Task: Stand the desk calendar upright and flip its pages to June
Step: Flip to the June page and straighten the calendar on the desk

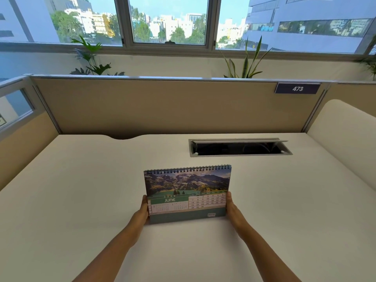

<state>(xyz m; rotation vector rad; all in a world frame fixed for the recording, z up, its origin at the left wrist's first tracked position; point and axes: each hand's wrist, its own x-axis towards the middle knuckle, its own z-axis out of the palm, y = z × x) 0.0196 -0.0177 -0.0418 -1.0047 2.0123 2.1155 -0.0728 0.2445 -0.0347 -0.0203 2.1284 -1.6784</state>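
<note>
Left hand (143,210): gripped left edge of spiral-bound mountain-photo desk calendar (187,194)
Right hand (232,208): gripped its right edge
Calendar: upright on white desk (81,190), showed June

Desk calendar (187,193) page reads "JUNE" (year too small); partition plate (297,88) reads "473"

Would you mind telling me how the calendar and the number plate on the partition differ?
The calendar stands upright on the desk, held at its sides by the left hand and right hand; the plate is fixed high on the partition, untouched. The calendar shows a mountain photo and JUNE on green; the plate shows only 473, white on dark blue. Both are wide rectangles facing the viewer.
</note>
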